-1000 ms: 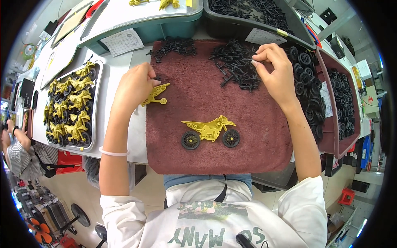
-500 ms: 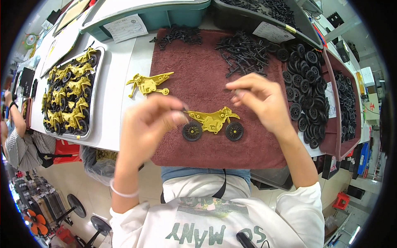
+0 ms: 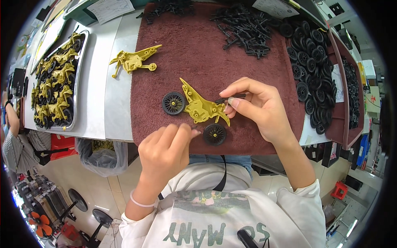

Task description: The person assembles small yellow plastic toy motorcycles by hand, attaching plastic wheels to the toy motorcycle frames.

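Note:
A yellow toy motorcycle body half [image 3: 199,108] lies tilted on the red-brown towel [image 3: 165,62]. One black spoked wheel [image 3: 173,103] sits at its left end, another black wheel [image 3: 215,134] at the fork end, nearest me. Between thumb and fingers of my right hand [image 3: 260,109] is a thin black handlebar-like piece [image 3: 231,98], held at the top of the fork. My left hand [image 3: 167,151] is closed beside the lower wheel, its fingers curled; whatever it may hold is hidden. Farther left lies a second yellow body half [image 3: 133,62] without wheels.
Black stick-like parts [image 3: 244,31] form a heap at the back of the towel. Loose black wheels [image 3: 310,62] are piled to the right, beside a maroon bin [image 3: 337,78]. A white tray [image 3: 79,89] of yellow motorcycles stands left. Another person's arm [image 3: 13,120] shows far left.
The wheeled motorcycle has turned clockwise, its fork end swinging toward me. My left hand has come down below it. My right hand has brought the black piece to the fork. The view has shifted.

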`<state>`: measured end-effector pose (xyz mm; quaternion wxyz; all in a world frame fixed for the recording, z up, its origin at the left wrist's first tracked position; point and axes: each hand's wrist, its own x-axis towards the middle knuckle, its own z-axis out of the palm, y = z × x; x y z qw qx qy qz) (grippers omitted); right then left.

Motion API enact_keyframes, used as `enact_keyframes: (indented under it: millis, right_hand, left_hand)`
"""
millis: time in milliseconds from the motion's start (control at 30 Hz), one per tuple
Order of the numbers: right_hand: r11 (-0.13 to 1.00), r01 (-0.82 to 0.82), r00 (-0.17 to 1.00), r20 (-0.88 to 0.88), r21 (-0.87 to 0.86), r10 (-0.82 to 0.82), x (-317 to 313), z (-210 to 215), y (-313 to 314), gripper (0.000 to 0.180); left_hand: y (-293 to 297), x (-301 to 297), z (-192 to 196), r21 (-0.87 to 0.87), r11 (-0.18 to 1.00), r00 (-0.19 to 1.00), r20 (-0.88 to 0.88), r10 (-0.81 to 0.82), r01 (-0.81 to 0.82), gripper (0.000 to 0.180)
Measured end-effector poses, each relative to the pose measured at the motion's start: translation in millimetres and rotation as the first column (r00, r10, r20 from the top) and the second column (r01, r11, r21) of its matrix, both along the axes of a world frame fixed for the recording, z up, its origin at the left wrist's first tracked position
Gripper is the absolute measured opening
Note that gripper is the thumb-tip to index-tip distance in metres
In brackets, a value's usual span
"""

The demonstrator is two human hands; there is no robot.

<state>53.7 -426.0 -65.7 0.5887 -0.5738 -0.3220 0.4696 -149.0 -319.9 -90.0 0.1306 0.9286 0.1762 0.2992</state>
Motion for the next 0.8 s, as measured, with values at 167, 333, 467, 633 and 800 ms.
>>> enact_keyframes:
  millis: [167, 333, 467, 633, 800]
  right_hand:
    - [1.0, 0.011, 0.999, -0.035, -0.001, -0.011, 2, -3, -5, 0.018]
    - [0.999, 0.035, 0.994, -0.107, 0.04, -0.03, 1, -4, -6, 0.016]
    - [0.996, 0.045, 0.991, -0.13, 0.072, -0.036, 3, -1, -2, 0.012]
    - [0.984, 0.036, 0.994, -0.112, 0.172, -0.017, 7, 0, 6, 0.011]
    - [0.997, 0.011, 0.999, 0.037, 0.07, -0.013, 10, 10, 12, 0.017]
  left_hand:
    - [3, 6, 3, 0.059, 0.998, 0.993, -0.116, -0.002, 0.008, 0.024]
    - [2, 7, 5, 0.056, 0.998, 0.989, -0.149, 0.024, -0.016, 0.025]
    - [3, 7, 5, 0.063, 0.998, 0.988, -0.154, 0.017, -0.007, 0.026]
    - [5, 6, 6, 0.054, 0.998, 0.983, -0.182, -0.025, 0.035, 0.028]
    - [7, 5, 6, 0.03, 0.998, 0.978, -0.202, -0.043, 0.05, 0.027]
